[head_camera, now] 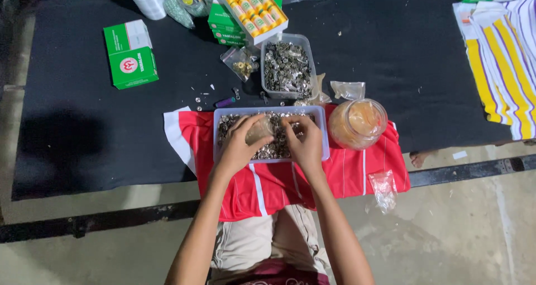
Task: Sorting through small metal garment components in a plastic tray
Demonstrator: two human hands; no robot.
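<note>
Obs., head view. Both hands work over a shallow clear tray [322, 129] of small metal pieces, set on a red-and-white striped cloth [357, 170] draped over the near edge of the counter [84, 128], approx. mid-length. Cloth likely there to catch strays and hold the tray steady; tray sits right at the edge, within easy reach of the seated person.

Left hand [239, 144]: fingers curled round a small clear bag [261, 131], held just above the tray's contents, mouth toward the right hand. Right hand [304, 141]: fingers pinched narrow, tips at the bag and touching the metal pieces; whether a piece is gripped, can't tell. Bag held low over the tray, prob. so drops fall back in.

Containers:
- Deeper clear tub [265, 67], behind the tray toward counter centre: heaped w/ similar metal bits.
- Clear round jar [357, 124], on the cloth just right of the tray, tilted toward camera: pale orange contents, kind unclear.
- Small bag w/ brass-coloured pieces [241, 61], left of the tub.
- Empty-looking bag [384, 189] hanging off the cloth's near-right corner; another [347, 88] behind the jar.
- Green boxes [131, 55], far-left area; open box of yellow-orange tubes [254, 8] at far edge.
- Striped yellow fabric [502, 61], right end of the counter.
</note>
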